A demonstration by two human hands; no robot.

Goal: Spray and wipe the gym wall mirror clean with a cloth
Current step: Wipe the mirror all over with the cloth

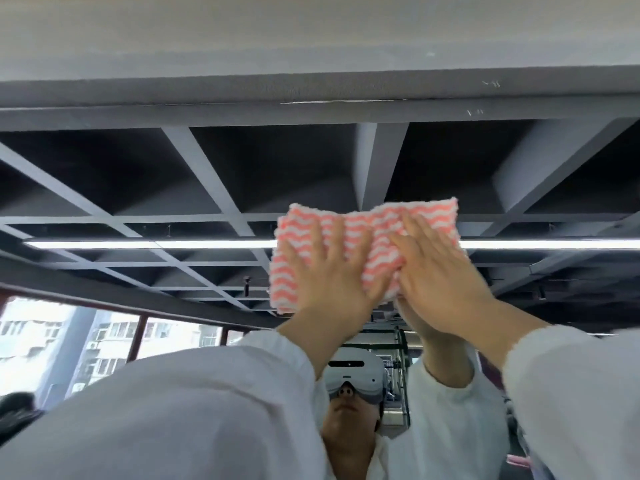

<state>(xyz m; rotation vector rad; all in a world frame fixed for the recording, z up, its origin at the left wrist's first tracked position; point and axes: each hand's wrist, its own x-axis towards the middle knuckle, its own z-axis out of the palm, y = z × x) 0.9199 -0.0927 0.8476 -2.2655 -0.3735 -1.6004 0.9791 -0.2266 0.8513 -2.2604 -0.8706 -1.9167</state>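
Two flat, released hands, left point(325, 271) and right point(440, 271), press one cloth point(349, 230) against one mirror point(138, 188).

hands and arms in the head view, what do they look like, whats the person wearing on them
Both hands are bare: the left hand and right hand have no gloves, rings or watch that the view shows. Each arm wears a loose white long sleeve, the left sleeve and right sleeve, pulled back from the wrist with a gathered cuff. No markings show on the fabric.

We wear white long sleeves point(214, 403) with gathered cuffs, and in the mirror we see a white headset point(353, 374) with a dark strip.
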